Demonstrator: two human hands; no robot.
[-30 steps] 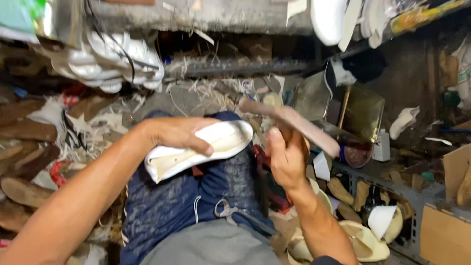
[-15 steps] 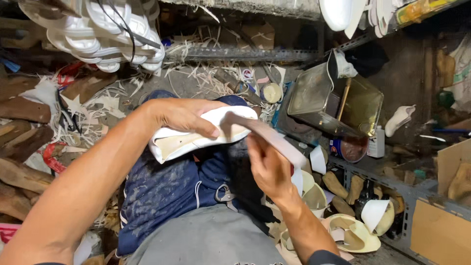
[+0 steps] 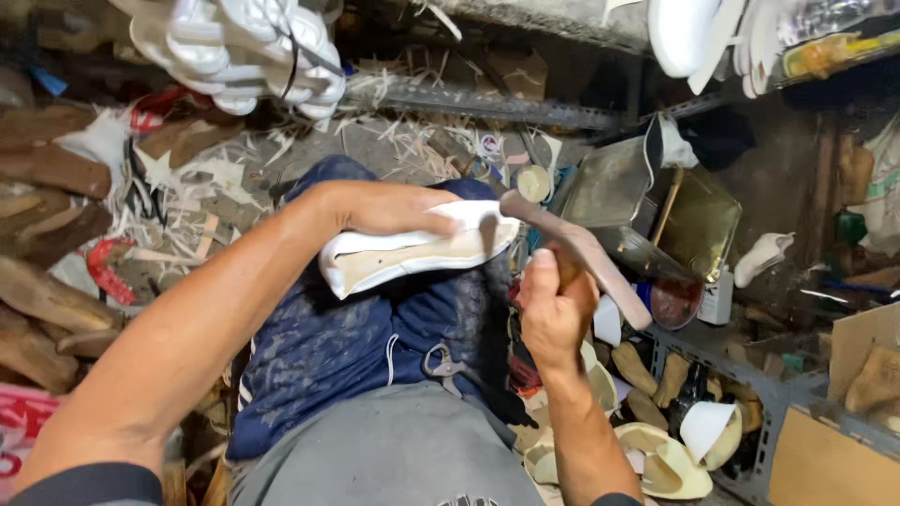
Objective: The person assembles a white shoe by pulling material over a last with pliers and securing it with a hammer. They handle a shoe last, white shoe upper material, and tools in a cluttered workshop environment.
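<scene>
The left hand [image 3: 375,208] presses a white shoe [image 3: 417,253] sole-up on the knee while the right hand [image 3: 553,309] grips a hammer [image 3: 577,251], its head just at the toe — the hammering looks mid-course, with the sole still bare.

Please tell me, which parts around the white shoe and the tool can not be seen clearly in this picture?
- Head view: the back part of the white shoe upper is hidden under the left hand.
- The grip of the long tool is hidden inside the right hand, so its shape there cannot be told.
- Where the tool's tip meets the shoe is blurred; touching or apart, I cannot tell.
- The hanging white soles are cut off by the top edge.
</scene>
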